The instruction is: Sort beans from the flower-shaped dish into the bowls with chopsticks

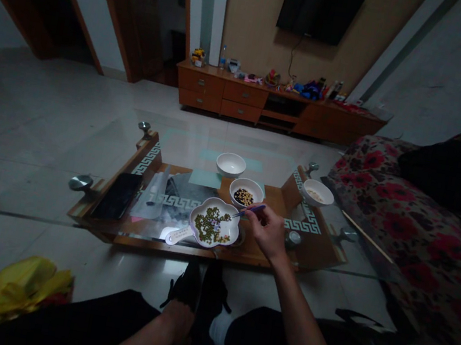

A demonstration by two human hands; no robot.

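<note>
Pinched in my right hand (265,229) is a pair of blue-purple tweezers (254,208). Their tips point down into a white flower-shaped dish with a handle (178,235), over its right part. Small green beans (205,224) lie mostly in the dish's left and middle, with a few paler bits near its lower edge. Just behind the dish, a white bowl (248,183) holds dark and yellowish beans (244,196). My left hand (180,318) hangs low between my knees, below the table edge; its fingers are hidden and no held thing shows.
The dishes stand on a glass table (101,227) with a wooden shelf underneath. Farther back is another white bowl (230,164); at the right, a bowl (318,193) has pale contents. A thin stick (367,236) lies near the flowered sofa (372,172). A yellow bag (11,295) is at lower left.
</note>
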